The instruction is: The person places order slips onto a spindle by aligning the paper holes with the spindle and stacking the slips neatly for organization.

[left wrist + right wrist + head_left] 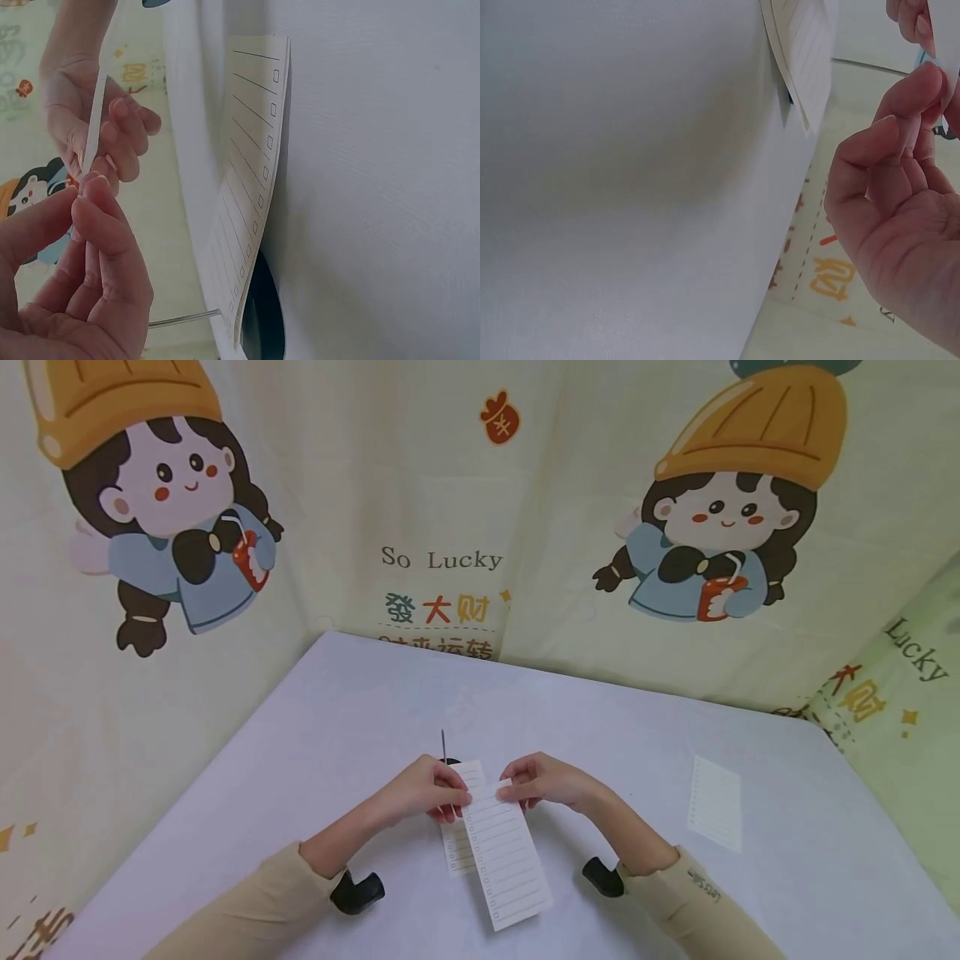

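Note:
A lined paper sheet with small checkboxes (510,868) is pinched at its upper edge by both hands. My left hand (431,789) grips the left corner between thumb and fingers, and my right hand (551,781) pinches the right corner. Behind and below it, more lined paper (251,165) lies tilted over a dark round base (266,315). A thin metal spike (443,745) rises from that base; in the left wrist view it meets the paper near one end. The held sheet hides part of the lower paper in the head view.
Another lined sheet (715,804) lies flat on the right of the white table (600,718). Black wrist mounts (358,893) hang beside both sleeves. A printed curtain (442,468) surrounds the table's far side and left edge.

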A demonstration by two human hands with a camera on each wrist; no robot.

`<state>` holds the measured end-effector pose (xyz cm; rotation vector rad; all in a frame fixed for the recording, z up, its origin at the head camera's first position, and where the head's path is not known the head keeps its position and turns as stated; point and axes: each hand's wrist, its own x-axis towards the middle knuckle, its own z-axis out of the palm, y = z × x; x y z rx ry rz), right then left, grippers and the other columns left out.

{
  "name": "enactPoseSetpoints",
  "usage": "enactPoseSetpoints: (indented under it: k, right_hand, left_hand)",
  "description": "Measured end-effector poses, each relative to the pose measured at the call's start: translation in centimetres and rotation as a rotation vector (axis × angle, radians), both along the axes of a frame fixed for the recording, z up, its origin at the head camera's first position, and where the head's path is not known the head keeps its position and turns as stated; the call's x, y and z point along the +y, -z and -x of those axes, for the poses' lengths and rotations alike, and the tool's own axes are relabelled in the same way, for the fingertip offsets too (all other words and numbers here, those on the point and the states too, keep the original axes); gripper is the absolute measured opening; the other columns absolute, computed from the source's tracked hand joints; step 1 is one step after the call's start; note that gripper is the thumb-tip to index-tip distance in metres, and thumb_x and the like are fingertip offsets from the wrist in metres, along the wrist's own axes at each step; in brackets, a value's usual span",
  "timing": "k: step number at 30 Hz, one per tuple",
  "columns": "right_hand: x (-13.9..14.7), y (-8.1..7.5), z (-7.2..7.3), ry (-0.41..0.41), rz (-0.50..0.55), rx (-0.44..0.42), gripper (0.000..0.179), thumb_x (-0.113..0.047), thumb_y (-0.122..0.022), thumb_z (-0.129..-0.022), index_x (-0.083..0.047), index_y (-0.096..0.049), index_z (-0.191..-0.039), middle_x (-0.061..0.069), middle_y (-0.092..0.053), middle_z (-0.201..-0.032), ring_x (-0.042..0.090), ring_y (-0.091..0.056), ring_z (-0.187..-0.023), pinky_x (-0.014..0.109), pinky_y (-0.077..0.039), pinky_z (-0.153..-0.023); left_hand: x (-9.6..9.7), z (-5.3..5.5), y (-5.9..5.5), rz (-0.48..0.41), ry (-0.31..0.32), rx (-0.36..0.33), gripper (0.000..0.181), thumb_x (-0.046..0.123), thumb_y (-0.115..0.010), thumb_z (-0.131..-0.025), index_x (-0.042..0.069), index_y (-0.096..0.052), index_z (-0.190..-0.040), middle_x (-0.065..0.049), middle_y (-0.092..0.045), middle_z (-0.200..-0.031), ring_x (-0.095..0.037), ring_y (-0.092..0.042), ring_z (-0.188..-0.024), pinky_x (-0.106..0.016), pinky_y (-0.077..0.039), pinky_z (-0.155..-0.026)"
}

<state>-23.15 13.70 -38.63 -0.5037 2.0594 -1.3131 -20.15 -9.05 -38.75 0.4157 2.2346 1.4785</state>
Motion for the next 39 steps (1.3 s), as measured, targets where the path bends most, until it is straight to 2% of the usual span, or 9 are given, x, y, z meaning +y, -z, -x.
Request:
enactPoseSetpoints:
  k: [8, 13, 18, 25, 29, 33, 39]
  right_hand:
    - [-0.2, -0.1, -0.4, 0.008, 0.031, -0.025, 0.021, -0.018, -0.065, -0.085, 0.001, -0.061, -0.093, 0.004, -0.068, -0.08, 0.013, -0.057, -0.064, 0.025, -0.043, -0.059]
    - [-0.1, -0.3, -0.7, -0.003, 0.057, -0.036, 0.024, -0.019, -0.065, -0.085, 0.002, -0.06, -0.097, 0.004, -0.068, -0.083, 0.013, -0.058, -0.066, 0.027, -0.046, -0.062]
    - [0.1, -0.6, -1.3, -0.008, 0.089, -0.053, 0.024, -0.017, -0.065, -0.085, 0.003, -0.06, -0.099, 0.004, -0.068, -0.084, 0.013, -0.056, -0.066, 0.026, -0.045, -0.062]
    - [0.1, -0.9, -1.9, -0.004, 0.106, -0.042, 0.021, -0.014, -0.064, -0.085, 0.004, -0.06, -0.095, 0.002, -0.068, -0.082, 0.013, -0.055, -0.066, 0.026, -0.045, -0.063]
    - [-0.2, -1.2, -2.0, 0.01, 0.113, -0.004, 0.021, -0.015, -0.064, -0.086, 0.004, -0.061, -0.092, 0.0, -0.066, -0.079, 0.015, -0.053, -0.066, 0.027, -0.044, -0.063]
    - [-0.5, -1.3, -1.9, 0.044, 0.119, 0.021, 0.019, -0.016, -0.064, -0.086, 0.003, -0.061, -0.089, -0.001, -0.065, -0.077, 0.015, -0.052, -0.065, 0.027, -0.044, -0.062]
    - [-0.9, -1.2, -1.6, 0.075, 0.117, 0.013, 0.018, -0.017, -0.065, -0.085, 0.001, -0.061, -0.086, -0.001, -0.065, -0.076, 0.013, -0.054, -0.063, 0.026, -0.042, -0.061]
  left_hand:
    - [-0.4, 0.0, -0.1, -0.01, 0.006, 0.034, 0.013, 0.01, -0.067, -0.082, -0.002, -0.067, -0.085, -0.005, -0.062, -0.064, -0.013, -0.057, -0.053, -0.029, -0.053, -0.054]
    - [-0.9, 0.2, -1.1, -0.01, -0.002, 0.062, 0.013, 0.01, -0.066, -0.083, -0.002, -0.067, -0.085, -0.006, -0.062, -0.064, -0.012, -0.057, -0.054, -0.027, -0.053, -0.054]
    - [-1.7, 0.6, -2.6, 0.012, -0.059, 0.083, 0.017, 0.013, -0.066, -0.083, -0.002, -0.067, -0.089, -0.007, -0.063, -0.067, -0.013, -0.058, -0.056, -0.028, -0.053, -0.058]
    - [-3.0, 1.7, -4.4, 0.033, -0.14, 0.1, 0.018, 0.016, -0.066, -0.084, -0.001, -0.067, -0.092, -0.007, -0.064, -0.07, -0.02, -0.059, -0.062, -0.027, -0.054, -0.061]
    - [-3.7, 2.5, -5.1, 0.022, -0.152, 0.124, 0.021, 0.016, -0.064, -0.086, -0.003, -0.066, -0.095, -0.01, -0.064, -0.073, -0.021, -0.06, -0.063, -0.027, -0.054, -0.062]
    - [-3.9, 3.2, -5.5, 0.004, -0.15, 0.136, 0.024, 0.016, -0.061, -0.088, -0.005, -0.065, -0.098, -0.012, -0.063, -0.074, -0.025, -0.06, -0.066, -0.027, -0.054, -0.063]
    - [-3.6, 3.8, -5.4, -0.009, -0.174, 0.137, 0.024, 0.016, -0.059, -0.089, -0.005, -0.064, -0.101, -0.009, -0.063, -0.077, -0.023, -0.06, -0.066, -0.026, -0.053, -0.064]
